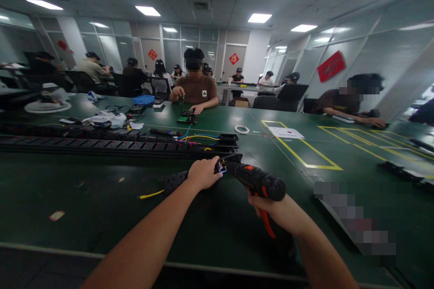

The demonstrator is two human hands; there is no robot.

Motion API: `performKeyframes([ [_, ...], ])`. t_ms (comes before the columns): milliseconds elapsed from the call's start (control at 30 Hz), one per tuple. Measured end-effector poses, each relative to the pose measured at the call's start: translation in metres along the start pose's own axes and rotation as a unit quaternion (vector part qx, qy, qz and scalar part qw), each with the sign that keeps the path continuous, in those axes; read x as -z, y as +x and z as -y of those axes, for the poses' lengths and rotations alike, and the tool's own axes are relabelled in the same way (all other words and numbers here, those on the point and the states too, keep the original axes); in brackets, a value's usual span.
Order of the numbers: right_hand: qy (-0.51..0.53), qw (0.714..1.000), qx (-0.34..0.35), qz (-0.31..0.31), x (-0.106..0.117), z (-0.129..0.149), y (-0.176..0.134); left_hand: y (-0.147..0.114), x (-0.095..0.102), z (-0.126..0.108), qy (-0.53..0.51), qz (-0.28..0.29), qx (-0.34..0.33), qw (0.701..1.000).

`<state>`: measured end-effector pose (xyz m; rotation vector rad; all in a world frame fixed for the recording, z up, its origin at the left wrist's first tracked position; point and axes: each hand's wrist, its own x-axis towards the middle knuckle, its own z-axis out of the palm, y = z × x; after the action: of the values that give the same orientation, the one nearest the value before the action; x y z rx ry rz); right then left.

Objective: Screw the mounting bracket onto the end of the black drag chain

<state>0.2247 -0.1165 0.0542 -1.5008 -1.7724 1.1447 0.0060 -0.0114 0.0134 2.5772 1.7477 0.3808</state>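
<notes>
- the right hand [274, 210] is wrapped around the handle of a black and orange electric screwdriver [257, 180], grip closed on it, an orange trigger or strap showing below the fingers
- the tool's long axis runs from the right hand up and to the left, its nose ending at a small part [221, 165] with a blue glint, too small to make out
- the left hand [203, 174] is closed over the end of a black power strip housing [174, 181] right at that spot, fingers curled, touching the part; it is the nearer hand to the work, the tool tip just beside its knuckles
- the housing lies flat on the green surface [101, 198], long axis running left to right, hard matte plastic with a row of holes
- a loose yellow wire [151, 194] lies just left of it, thin and slightly curved
- further back, long black strips [118, 146] lie in parallel rows, with blue and yellow wires [198, 137] trailing near their right end
- a roll of white tape [242, 129] and a sheet of paper [285, 132] sit beyond, by yellow floor-style marking lines
- a person in a brown shirt [196, 88] works across the surface, well apart
</notes>
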Motion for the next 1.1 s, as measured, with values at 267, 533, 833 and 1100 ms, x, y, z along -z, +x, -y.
performKeyframes([
  [267, -0.012, 1.000, 0.001, 0.003, 0.001, -0.004, 0.001, 0.000, 0.001, 0.000, -0.002, 0.004, 0.001, 1.000],
  [533, -0.008, 1.000, -0.007, 0.004, 0.001, 0.001, -0.001, -0.001, 0.003, -0.001, -0.002, 0.011, 0.007, 1.000],
  [833, 0.055, 0.998, -0.043, -0.002, 0.000, 0.009, -0.003, -0.002, 0.003, -0.002, -0.001, 0.009, 0.009, 1.000],
  [1100, 0.046, 0.998, -0.037, 0.000, -0.001, 0.010, -0.003, -0.001, 0.001, 0.000, -0.003, 0.006, 0.009, 1.000],
])
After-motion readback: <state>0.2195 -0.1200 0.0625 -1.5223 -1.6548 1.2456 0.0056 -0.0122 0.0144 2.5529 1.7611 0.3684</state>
